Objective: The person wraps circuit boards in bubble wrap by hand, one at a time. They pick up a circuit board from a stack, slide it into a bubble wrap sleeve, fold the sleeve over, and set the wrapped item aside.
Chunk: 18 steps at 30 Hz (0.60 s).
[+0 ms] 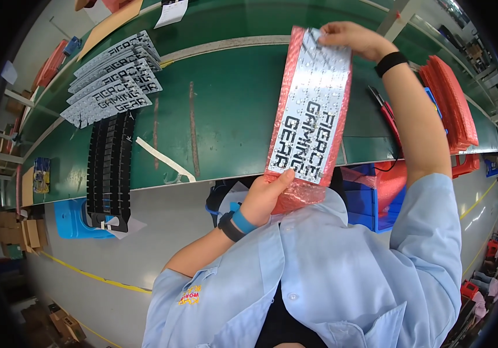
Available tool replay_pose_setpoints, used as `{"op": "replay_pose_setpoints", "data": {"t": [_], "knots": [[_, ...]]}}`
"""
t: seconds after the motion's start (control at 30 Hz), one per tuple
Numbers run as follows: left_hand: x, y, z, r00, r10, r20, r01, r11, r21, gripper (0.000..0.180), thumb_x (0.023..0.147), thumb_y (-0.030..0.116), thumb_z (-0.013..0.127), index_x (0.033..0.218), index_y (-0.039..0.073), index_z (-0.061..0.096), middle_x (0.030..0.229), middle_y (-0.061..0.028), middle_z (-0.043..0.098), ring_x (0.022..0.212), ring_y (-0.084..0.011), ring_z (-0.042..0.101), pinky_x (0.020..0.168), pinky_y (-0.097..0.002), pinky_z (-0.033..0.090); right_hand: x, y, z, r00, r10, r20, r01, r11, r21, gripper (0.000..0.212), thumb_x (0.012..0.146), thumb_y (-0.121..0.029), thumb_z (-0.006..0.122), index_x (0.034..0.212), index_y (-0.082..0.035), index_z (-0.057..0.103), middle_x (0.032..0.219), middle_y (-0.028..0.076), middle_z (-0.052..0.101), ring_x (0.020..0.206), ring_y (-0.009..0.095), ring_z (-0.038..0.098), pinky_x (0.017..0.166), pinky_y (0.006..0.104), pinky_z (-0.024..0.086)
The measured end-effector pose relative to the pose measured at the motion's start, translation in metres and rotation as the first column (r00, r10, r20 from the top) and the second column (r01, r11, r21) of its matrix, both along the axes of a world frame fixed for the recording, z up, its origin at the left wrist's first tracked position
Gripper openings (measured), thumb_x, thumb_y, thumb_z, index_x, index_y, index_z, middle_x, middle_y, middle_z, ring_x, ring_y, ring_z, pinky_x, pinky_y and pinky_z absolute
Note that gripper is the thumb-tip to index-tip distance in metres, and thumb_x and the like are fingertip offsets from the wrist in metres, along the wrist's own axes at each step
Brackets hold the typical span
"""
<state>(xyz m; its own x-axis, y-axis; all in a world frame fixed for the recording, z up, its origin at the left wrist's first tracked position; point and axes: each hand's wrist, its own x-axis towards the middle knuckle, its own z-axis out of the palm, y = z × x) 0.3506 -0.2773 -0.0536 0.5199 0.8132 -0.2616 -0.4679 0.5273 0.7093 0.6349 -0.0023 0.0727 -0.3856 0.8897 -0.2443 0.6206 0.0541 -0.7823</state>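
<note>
Green counter [231, 116] carries a fanned stack of plates [112, 87] well to the left of both grips. Left hand [263, 196] is closed, thumb over the near end of a silver plate [311, 107] and pink bubble wrap [298, 200]; right hand [354, 39], fingers bent, touches the far end, firmness of hold unclear. Should the left grip slacken, the plate, spanning between both hands, could slide against the wrap and scratch.

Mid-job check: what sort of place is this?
Probably a factory workshop: a long green workbench, batches of matching silver printed panels on it, and yellow floor markings behind.
</note>
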Motion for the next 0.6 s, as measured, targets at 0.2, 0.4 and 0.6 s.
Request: {"op": "replay_pose_setpoints", "data": {"t": [0.2,0.4,0.6], "knots": [[0.002,-0.005,-0.004,0.991,0.078,-0.111,-0.057,0.981,0.183,0.036,0.098,0.021,0.060,0.125,-0.002,0.058,0.120,-0.0072,0.064,0.109,-0.0142,0.058,0.096,-0.0307,0.046,-0.038,-0.094,0.121,0.981,0.194,-0.012,-0.195,0.979,-0.056,0.038,0.081,-0.015,0.077,0.111,0.003,0.062,0.099,0.010,0.069,0.090,0.021,0.065,0.081,0.0340,0.052],[-0.005,0.008,-0.064,0.726,-0.044,-0.687,0.237,0.953,0.191,0.028,0.087,0.012,0.062,0.113,0.000,0.064,0.102,-0.0136,0.070,0.095,-0.0225,0.066,0.087,-0.0329,0.051,-0.056,-0.167,0.172,0.987,0.033,0.157,-0.103,0.882,0.460,0.032,0.085,-0.014,0.074,0.108,0.005,0.063,0.100,0.011,0.070,0.088,0.020,0.068,0.082,0.0315,0.054],[-0.010,0.023,-0.152,0.277,0.351,-0.894,0.286,0.859,0.425,0.030,0.082,0.004,0.055,0.110,0.002,0.064,0.099,-0.0174,0.069,0.092,-0.0278,0.067,0.084,-0.0336,0.052,-0.041,-0.180,0.179,0.975,-0.132,0.177,-0.065,0.594,0.802,0.030,0.084,-0.013,0.074,0.105,0.004,0.063,0.098,0.011,0.070,0.089,0.020,0.068,0.082,0.0324,0.054]]}}
